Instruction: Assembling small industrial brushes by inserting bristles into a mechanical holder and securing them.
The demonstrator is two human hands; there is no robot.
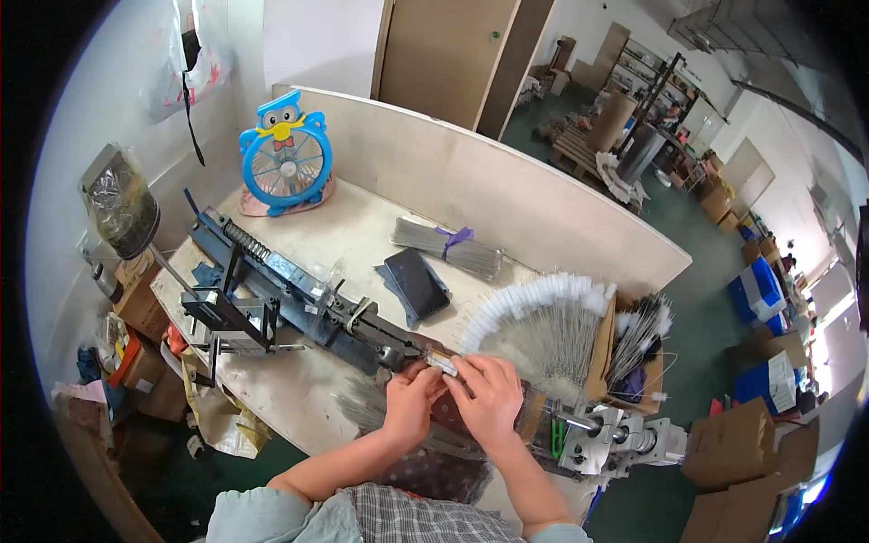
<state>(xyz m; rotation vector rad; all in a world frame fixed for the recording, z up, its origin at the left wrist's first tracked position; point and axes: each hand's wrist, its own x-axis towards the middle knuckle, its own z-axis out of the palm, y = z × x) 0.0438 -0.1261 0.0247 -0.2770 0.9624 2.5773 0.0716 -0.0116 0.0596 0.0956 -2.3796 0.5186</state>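
- While both hands meet over the workbench (299, 380), the left hand (409, 403) and right hand (489, 398) pinch a small white-tipped piece (442, 364) between their fingertips, fingers closed on it.
- That piece sits at the near end of the long dark metal jig (299, 294), just above the hands.
- Beside the right hand, white-tipped wires (543, 312) spread out in a fan.
- Farther back lie a black phone (418, 281) and a tied wire bundle (448, 246).
- At the rear left corner stands a blue owl-shaped fan (286, 154).
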